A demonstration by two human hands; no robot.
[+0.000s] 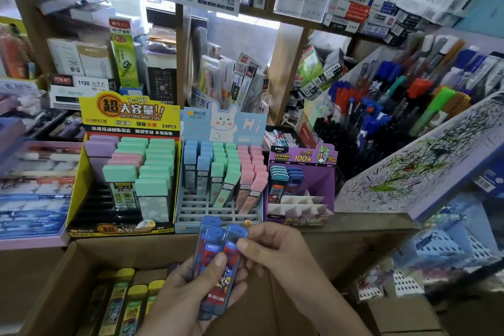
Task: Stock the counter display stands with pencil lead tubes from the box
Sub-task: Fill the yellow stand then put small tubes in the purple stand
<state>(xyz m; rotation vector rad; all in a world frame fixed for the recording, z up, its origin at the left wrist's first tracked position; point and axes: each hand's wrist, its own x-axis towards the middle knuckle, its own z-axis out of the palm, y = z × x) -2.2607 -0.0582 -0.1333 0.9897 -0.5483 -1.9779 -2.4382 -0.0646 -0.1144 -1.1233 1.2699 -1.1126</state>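
Note:
My left hand (191, 286) grips a fan of blue-capped pencil lead tubes (218, 267) with red and blue labels, thumb pressed on their front. My right hand (275, 248) pinches the upper edge of the rightmost tube. Both hands hover above the open cardboard box (90, 251), where several yellow-capped tubes (128, 300) lie. Three stands line the counter behind: a yellow stand (79, 180) with large pastel tubes, a light blue rabbit stand (204, 210) with empty front slots, and a purple stand (321, 180) holding a few blue-capped tubes (283, 180) at its back left.
A scribbled-on test pad (425, 166) slopes at the right, with racks of pens (395, 101) behind it. Trays of erasers (35, 180) sit at the left. Shelves of boxed stationery (90, 68) rise behind the stands.

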